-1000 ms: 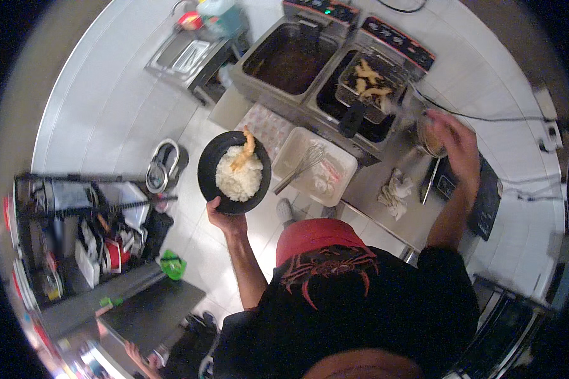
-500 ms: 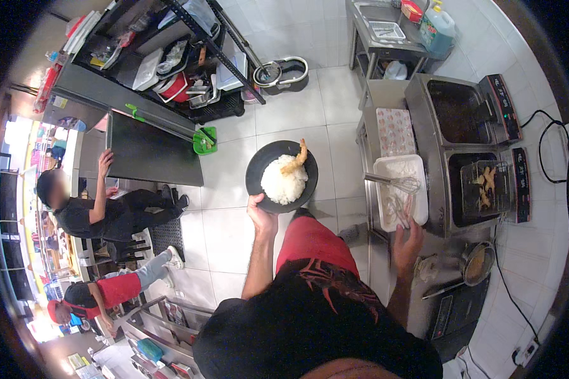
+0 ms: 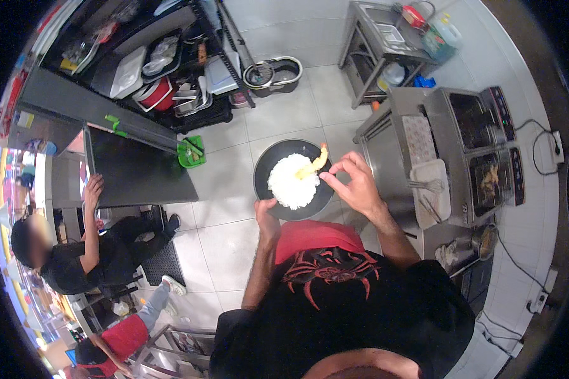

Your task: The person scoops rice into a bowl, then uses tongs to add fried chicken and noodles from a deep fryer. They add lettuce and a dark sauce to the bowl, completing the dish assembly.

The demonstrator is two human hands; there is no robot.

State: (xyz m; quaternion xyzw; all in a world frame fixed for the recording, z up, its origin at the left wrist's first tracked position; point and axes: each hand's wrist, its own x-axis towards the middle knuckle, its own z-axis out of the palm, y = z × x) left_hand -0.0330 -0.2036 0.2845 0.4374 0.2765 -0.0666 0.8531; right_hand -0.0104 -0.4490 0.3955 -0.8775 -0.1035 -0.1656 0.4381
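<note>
My left hand [image 3: 267,221] grips the near-left rim of a round black bowl [image 3: 265,170], thumb over the edge. A mound of white rice [image 3: 291,186] fills the bowl's middle. One battered fried shrimp [image 3: 311,165] leans on the rice, its tail toward the right rim. My right hand [image 3: 357,184] hovers at the bowl's right side, thumb and index fingertips brought close together by the rim. Anything pinched there is too small to make out. Over on the counter, a white tray [image 3: 437,174] holds a whisk [image 3: 431,185] and metal tongs [image 3: 430,207].
To the right stand two deep fryers, one with a basket of fried pieces [image 3: 489,180]. A steel sink table [image 3: 392,31] is at the far right. Shelving [image 3: 224,44] and a mop bucket [image 3: 284,72] stand behind. On the left, a person in black [image 3: 101,252] holds a dark door [image 3: 133,167].
My right hand has left the tongs in the tray and swung left to the bowl. The bowl now sits slightly farther right in view, and the view has shifted.
</note>
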